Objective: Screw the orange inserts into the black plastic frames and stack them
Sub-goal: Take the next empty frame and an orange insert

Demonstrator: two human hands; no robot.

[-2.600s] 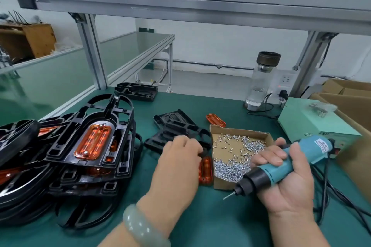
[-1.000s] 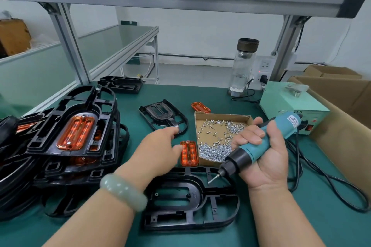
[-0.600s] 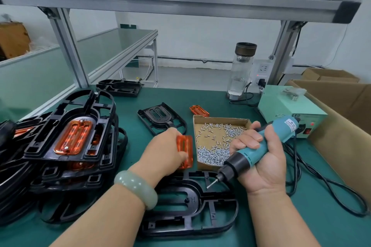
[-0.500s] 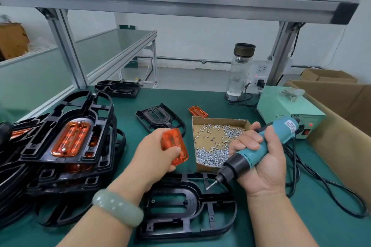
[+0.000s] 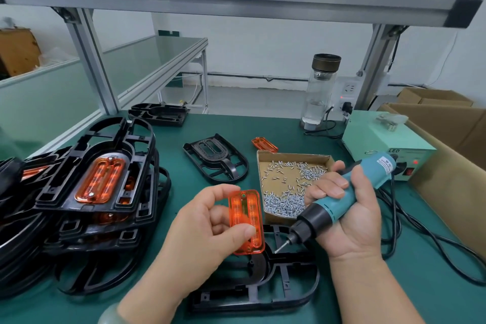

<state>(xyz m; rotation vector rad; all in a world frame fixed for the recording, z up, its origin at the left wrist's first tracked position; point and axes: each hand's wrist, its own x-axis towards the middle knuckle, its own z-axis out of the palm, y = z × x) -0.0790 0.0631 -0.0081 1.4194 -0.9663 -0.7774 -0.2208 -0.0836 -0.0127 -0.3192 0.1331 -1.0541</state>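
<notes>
Holding an orange insert [image 5: 246, 221] pinched between thumb and curled fingers, the left hand [image 5: 202, 239] hovers above a black frame [image 5: 265, 287] lying on the green bench [image 5: 394, 297]. The right hand [image 5: 349, 213] grips a teal electric screwdriver [image 5: 339, 200], fingers wrapped around it, beside a cardboard tray of screws [image 5: 286, 184].

Orange insert [image 5: 246, 221] translucent glossy plastic; black frame [image 5: 265, 287] matt plastic; screw box [image 5: 292, 159] brown cardboard; screws [image 5: 284, 202] shiny metal.

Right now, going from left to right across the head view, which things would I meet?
Stack of finished frames, orange insert in the left hand, box of screws, green power box, cardboard carton. The screwdriver overlaps two, so omitted.
</notes>
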